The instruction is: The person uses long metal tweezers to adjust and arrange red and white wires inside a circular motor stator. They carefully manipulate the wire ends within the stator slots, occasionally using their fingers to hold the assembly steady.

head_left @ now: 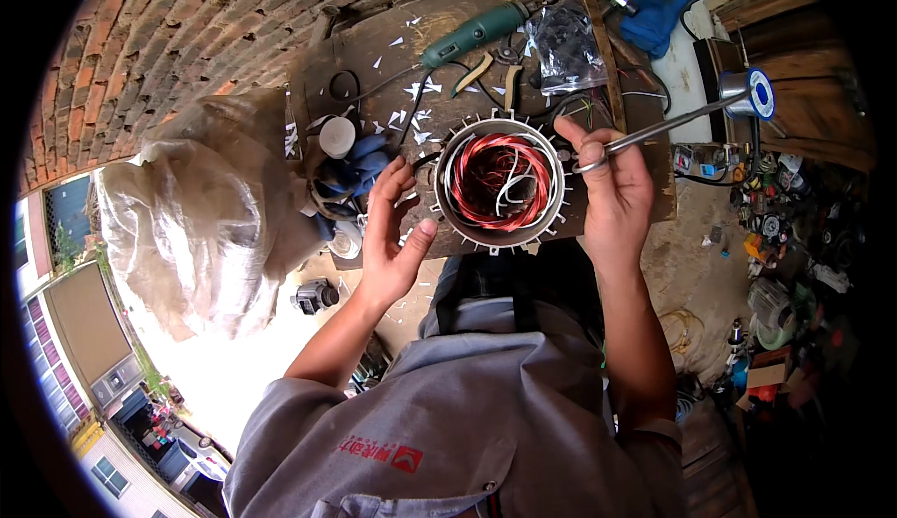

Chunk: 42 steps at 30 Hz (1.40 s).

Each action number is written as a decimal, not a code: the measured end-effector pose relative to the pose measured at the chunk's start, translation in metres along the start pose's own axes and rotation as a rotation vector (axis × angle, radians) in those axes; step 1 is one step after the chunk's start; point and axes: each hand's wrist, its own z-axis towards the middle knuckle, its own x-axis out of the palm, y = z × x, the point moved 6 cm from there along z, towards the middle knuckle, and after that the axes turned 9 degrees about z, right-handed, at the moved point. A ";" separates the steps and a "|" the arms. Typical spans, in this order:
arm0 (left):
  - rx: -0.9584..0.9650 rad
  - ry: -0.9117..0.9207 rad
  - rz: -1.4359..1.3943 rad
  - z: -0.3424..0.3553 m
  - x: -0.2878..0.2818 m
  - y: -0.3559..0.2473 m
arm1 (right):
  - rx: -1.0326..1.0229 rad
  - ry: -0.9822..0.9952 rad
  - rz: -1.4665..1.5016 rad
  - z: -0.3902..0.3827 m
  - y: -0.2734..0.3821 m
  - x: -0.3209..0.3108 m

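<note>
A round grey metal motor stator with red copper windings [500, 184] stands on end on a dark, scuffed wooden tabletop [374, 51], its open bore facing up and a few white leads crossing the coils. The left hand [392, 228] rests against the stator's left side, fingers [400, 177] spread fairly wide along the housing and the thumb pressed to its lower left rim, steadying rather than gripping it. The right hand [612, 186] sits at the stator's right edge with its fingers curled tight around a long thin silver metal tool [673, 126], possibly scissors or a looped-handle pick, though the fisheye bend makes the kind hard to tell; the tool's shaft runs up and to the right, away from the stator, toward a blue-and-silver spool of solder wire [752, 93].

Behind the stator on the tabletop lie a green-handled power tool [476, 32], a crumpled clear plastic bag holding dark parts [563, 46] and many small white paper scraps [420, 88]. Just left of the left hand is a blue glove or cloth [360, 168], and further left a large bulging translucent plastic sack [201, 210]
</note>
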 end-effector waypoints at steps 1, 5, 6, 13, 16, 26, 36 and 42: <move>0.178 -0.010 0.313 -0.002 -0.010 -0.013 | -0.089 0.012 -0.079 -0.006 0.009 -0.007; 0.480 0.098 0.821 0.000 -0.004 -0.057 | 0.030 -0.033 -0.113 -0.045 0.034 -0.021; 0.502 0.126 0.845 0.000 0.000 -0.056 | 0.088 -0.014 -0.139 -0.056 0.036 -0.022; 0.615 0.208 0.973 0.007 0.011 -0.059 | 0.506 0.160 0.052 -0.113 0.039 -0.013; 0.673 0.204 0.968 0.009 0.010 -0.060 | 0.706 0.271 0.141 -0.128 0.041 -0.006; 0.766 0.214 0.904 0.016 0.008 -0.062 | 0.987 0.336 0.501 -0.162 0.022 -0.012; 0.783 0.246 0.941 0.019 0.009 -0.065 | 1.119 0.368 0.557 -0.156 0.015 -0.004; 0.781 0.271 0.925 0.019 0.010 -0.063 | 1.098 0.390 0.593 -0.152 0.013 -0.006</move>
